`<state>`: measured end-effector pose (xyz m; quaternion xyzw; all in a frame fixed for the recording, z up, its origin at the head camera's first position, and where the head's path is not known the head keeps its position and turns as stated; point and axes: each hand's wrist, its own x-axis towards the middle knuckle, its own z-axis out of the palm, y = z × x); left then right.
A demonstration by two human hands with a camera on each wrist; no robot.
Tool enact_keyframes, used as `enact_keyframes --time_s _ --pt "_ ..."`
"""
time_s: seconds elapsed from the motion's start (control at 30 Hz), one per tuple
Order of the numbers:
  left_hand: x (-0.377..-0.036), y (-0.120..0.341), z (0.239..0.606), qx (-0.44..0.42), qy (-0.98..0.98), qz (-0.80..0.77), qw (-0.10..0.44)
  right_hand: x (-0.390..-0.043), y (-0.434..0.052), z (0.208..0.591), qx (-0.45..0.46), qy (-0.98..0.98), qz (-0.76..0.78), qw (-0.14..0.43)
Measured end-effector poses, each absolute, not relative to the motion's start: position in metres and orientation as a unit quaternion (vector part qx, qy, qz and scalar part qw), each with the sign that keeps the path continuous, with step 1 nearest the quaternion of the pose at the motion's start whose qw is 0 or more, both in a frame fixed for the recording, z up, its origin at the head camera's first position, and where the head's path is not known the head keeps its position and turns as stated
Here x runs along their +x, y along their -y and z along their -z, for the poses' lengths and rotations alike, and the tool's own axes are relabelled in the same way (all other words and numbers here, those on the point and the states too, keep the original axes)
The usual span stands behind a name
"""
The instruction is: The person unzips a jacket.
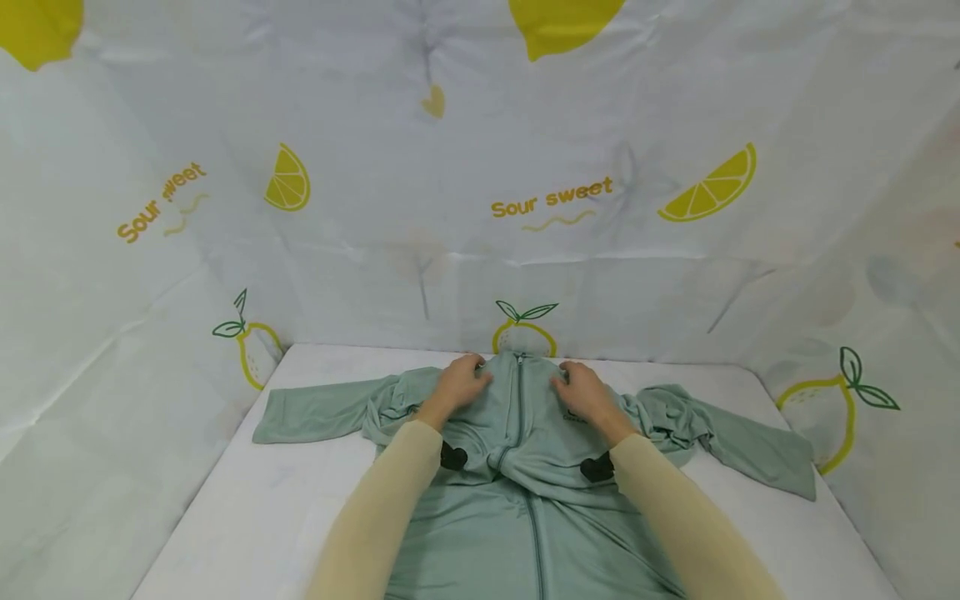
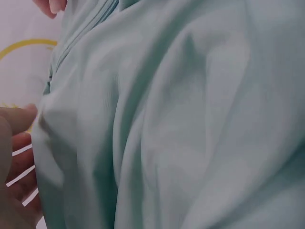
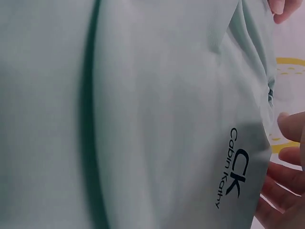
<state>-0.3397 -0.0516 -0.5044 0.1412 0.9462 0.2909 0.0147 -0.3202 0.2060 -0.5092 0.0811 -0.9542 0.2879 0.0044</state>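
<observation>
A pale green zip-up jacket (image 1: 480, 517) lies front up on the white table, sleeves spread to both sides. Its zip (image 1: 521, 400) runs down the middle, and bunched folds cross the chest. My left hand (image 1: 459, 383) is at the left shoulder by the collar, relaxed fingers right at the cloth edge. Opposite it, my right hand (image 1: 587, 392) is at the other shoulder, thumb apart from the fingers. In the right wrist view, fingertips (image 3: 274, 191) meet the edge beside a printed CK logo (image 3: 236, 174). Neither hand pinches the cloth.
The white table (image 1: 247, 508) is enclosed by hanging white sheets (image 1: 375, 192) with lemon prints. The left sleeve (image 1: 315, 412) lies nearly straight; the right sleeve (image 1: 757, 450) angles toward the table's right edge. A dark wrist device (image 1: 597, 468) shows by the right cuff.
</observation>
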Motion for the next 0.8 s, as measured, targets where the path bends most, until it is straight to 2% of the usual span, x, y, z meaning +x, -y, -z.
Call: enact_keyframes --time_s 0.37,0.8 --pt "-0.336 0.048 0.505 0.146 -0.943 -0.299 0.023 -0.317 -0.205 0.511 0.09 0.945 -0.313 0.017" --pt "-0.327 0.065 0.498 0.172 -0.92 -0.352 -0.002 -0.304 -0.209 0.499 0.075 0.916 -0.391 0.044"
